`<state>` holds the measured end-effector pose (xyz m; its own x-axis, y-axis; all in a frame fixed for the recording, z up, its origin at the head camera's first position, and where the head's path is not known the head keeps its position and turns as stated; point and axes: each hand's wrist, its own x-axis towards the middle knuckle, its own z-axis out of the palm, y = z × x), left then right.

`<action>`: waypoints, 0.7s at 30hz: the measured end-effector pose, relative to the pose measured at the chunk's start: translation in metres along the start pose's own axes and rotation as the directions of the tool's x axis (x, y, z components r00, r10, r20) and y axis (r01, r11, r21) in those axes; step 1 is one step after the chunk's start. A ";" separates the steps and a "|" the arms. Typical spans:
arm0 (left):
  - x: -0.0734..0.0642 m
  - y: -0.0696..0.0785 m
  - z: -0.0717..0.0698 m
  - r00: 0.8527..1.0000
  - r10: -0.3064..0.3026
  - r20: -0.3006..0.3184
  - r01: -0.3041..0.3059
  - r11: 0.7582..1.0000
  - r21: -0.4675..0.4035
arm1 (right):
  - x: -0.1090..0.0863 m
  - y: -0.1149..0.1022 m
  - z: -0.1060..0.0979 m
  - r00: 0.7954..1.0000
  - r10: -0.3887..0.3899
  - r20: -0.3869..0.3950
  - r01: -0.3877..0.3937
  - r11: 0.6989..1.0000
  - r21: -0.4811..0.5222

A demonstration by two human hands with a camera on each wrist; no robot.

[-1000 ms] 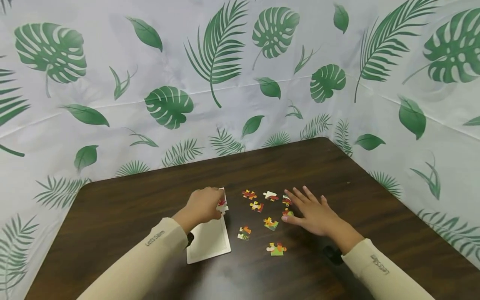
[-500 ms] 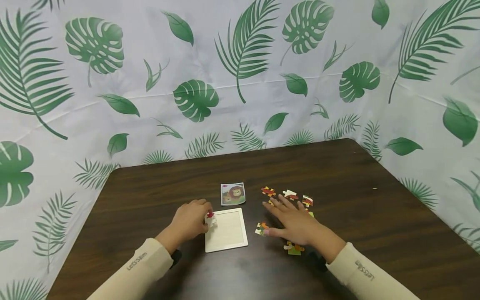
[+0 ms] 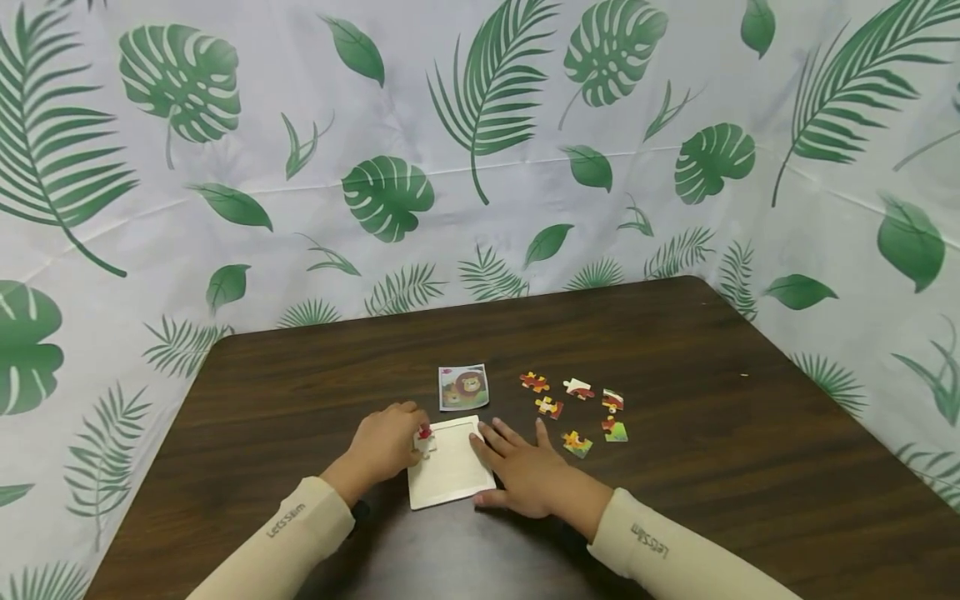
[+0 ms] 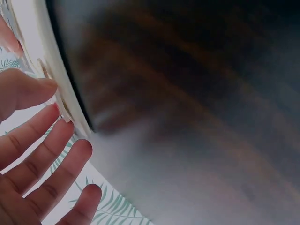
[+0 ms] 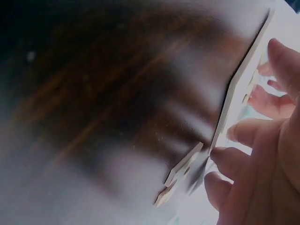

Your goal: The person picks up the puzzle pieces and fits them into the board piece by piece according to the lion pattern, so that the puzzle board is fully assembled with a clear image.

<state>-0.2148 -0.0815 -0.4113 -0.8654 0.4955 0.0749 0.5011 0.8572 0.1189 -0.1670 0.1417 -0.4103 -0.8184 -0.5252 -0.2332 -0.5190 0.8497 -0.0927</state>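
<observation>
Here's the piece [image 3: 427, 443], red and white, over the tray's upper left corner, and the left hand [image 3: 386, 442] has it pinched between thumb and forefinger; whether it lies flat in the recess, I can't tell. In the left wrist view its thin edge shows at the thumb tip, the other fingers fanned loosely below. Under it sits the tray [image 3: 450, 477], pale and square with a raised rim, flat on the table. Over on its right side, the right hand [image 3: 525, 477] spreads its fingers wide and fairly straight, the tips at the rim, the thumb by the near corner. Just behind the tray, the card [image 3: 463, 388] lies face up, a lion on it. Off to the right there's a loose scatter: an orange-red piece [image 3: 535, 382], a mostly white one [image 3: 578, 388] beside it, a striped one [image 3: 612, 400] further right, and nearer, three more in yellow, red and green. All of it rests on the dark wood-grain table [image 3: 337, 367], cream sleeves [image 3: 307, 527] reaching in, leaf-print cloth [image 3: 450, 217] hanging behind.
</observation>
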 end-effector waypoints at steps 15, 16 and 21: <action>-0.016 -0.001 -0.003 0.989 0.146 -0.031 -0.147 0.989 -0.007 | 0.002 -0.004 0.001 0.999 0.043 0.012 -0.042 0.996 -0.075; -0.020 0.000 -0.002 0.984 0.180 -0.007 -0.180 0.984 -0.010 | 0.002 -0.004 0.001 0.999 0.044 0.013 -0.043 0.996 -0.076; -0.037 0.004 0.000 0.959 0.222 0.174 -0.212 0.974 -0.076 | 0.003 -0.005 0.002 0.998 0.059 0.022 -0.057 0.994 -0.093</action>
<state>-0.1806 -0.0963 -0.4136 -0.7198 0.6902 -0.0744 0.6719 0.7196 0.1753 -0.1667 0.1357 -0.4122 -0.8420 -0.4731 -0.2594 -0.4925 0.8703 0.0113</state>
